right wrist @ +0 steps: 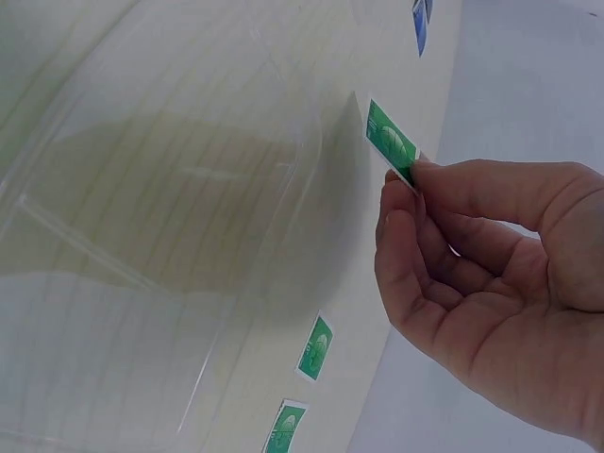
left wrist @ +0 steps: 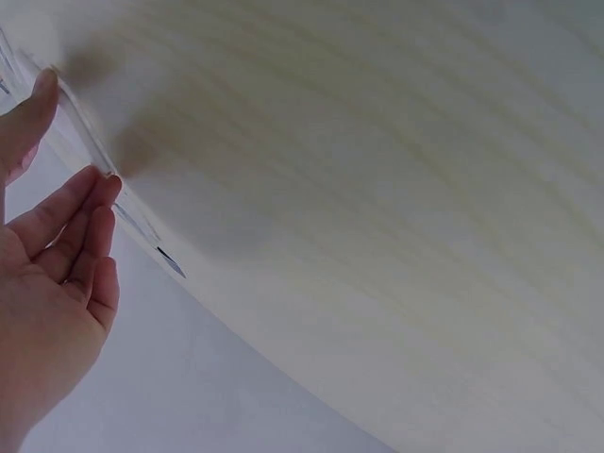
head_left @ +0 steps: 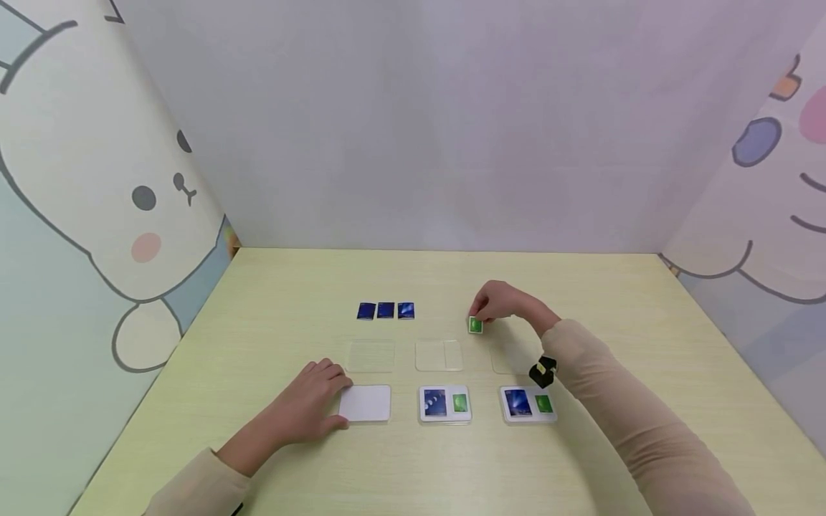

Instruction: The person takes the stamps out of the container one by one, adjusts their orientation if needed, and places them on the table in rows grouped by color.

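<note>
My right hand [head_left: 495,301] pinches a small green stamp-like piece [right wrist: 391,142] with a white border between thumb and fingertips, held by one edge. My left hand [head_left: 315,401] holds a blank white card [head_left: 365,403] by its left end, thumb at the near corner and fingers at the far corner. The left wrist view shows thumb and fingertips on the card's edge [left wrist: 85,127]. To its right lie two white cards in clear cases, the middle one [head_left: 446,420] and the right one [head_left: 528,420], each bearing a blue and a green piece.
Three blue stamp-like pieces [head_left: 386,310] lie in a row farther back. Clear plastic covers lie behind the cards: left [head_left: 371,356], middle [head_left: 431,355] and right [head_left: 506,358]. Two more green pieces [right wrist: 316,346] lie on the table in the right wrist view.
</note>
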A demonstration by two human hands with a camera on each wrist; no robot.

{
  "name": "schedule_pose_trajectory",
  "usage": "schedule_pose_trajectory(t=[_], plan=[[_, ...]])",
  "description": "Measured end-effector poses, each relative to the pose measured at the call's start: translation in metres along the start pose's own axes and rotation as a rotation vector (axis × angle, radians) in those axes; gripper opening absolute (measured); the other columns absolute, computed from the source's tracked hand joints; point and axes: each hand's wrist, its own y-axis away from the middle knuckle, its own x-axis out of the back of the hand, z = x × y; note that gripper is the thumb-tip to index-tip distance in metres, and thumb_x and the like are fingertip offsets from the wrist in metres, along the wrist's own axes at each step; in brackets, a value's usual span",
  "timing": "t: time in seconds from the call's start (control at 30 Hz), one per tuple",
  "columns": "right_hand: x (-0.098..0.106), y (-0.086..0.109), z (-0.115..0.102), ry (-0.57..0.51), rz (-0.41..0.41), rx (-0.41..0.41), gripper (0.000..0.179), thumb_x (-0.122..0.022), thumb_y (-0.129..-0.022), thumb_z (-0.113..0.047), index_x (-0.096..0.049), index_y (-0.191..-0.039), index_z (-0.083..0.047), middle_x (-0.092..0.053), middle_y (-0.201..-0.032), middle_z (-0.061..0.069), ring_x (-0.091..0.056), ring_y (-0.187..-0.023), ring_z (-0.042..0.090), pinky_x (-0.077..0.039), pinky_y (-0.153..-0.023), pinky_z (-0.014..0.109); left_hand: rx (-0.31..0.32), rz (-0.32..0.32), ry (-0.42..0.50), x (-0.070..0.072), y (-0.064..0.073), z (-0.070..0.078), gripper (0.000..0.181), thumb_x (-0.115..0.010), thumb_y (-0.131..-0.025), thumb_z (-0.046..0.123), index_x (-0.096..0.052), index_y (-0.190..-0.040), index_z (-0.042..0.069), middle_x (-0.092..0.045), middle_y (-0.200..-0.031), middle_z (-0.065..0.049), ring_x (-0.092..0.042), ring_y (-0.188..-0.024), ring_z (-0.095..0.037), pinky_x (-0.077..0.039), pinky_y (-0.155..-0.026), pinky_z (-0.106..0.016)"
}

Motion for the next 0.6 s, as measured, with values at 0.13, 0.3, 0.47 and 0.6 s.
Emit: schedule_pose_trajectory(t=[0.13, 0.3, 0.47, 0.6], plan=[[0.000, -0.002, 0.005, -0.016, -0.009, -0.014, 0.013, -0.063, -0.088, -0.005, -0.074, -0.095, 0.000, -0.072, -0.088, 0.010, -0.060, -0.073, 0.011, -0.051, -0.069, 0.023, 0.001, -0.002, -0.001, 0.000, 0.000, 0.000, 0.048, -0.084, -0.071, 0.034, -0.069, -0.106, 0.005, -0.067, -0.102, -0.002, -0.054, -0.095, -0.017, -0.043, -0.084, -0.037], [0.003, -0.006, 0.011, 0.007, -0.010, -0.014, 0.013, -0.063, -0.088, -0.005, -0.074, -0.094, -0.002, -0.072, -0.088, 0.008, -0.059, -0.072, 0.010, -0.048, -0.066, 0.023, 0.004, -0.004, -0.006, 0.000, 0.000, 0.000, 0.048, -0.084, -0.071, 0.034, -0.069, -0.106, 0.005, -0.067, -0.103, -0.002, -0.054, -0.095, -0.017, -0.043, -0.085, -0.037], [0.006, -0.007, 0.014, 0.054, 0.021, 0.014, 0.012, -0.062, -0.088, -0.004, -0.074, -0.092, -0.003, -0.070, -0.085, 0.008, -0.057, -0.069, 0.011, -0.045, -0.063, 0.023, 0.008, -0.004, -0.006, 0.001, 0.000, 0.001, 0.048, -0.084, -0.071, 0.034, -0.069, -0.106, 0.005, -0.067, -0.102, -0.003, -0.054, -0.095, -0.017, -0.044, -0.085, -0.037], [0.006, -0.006, 0.015, 0.071, 0.047, 0.026, 0.012, -0.062, -0.088, -0.003, -0.073, -0.092, -0.003, -0.071, -0.086, 0.009, -0.056, -0.068, 0.011, -0.045, -0.062, 0.023, 0.011, -0.009, -0.003, 0.002, 0.000, 0.002, 0.048, -0.084, -0.071, 0.034, -0.069, -0.106, 0.005, -0.067, -0.102, -0.003, -0.054, -0.095, -0.017, -0.044, -0.084, -0.037]])
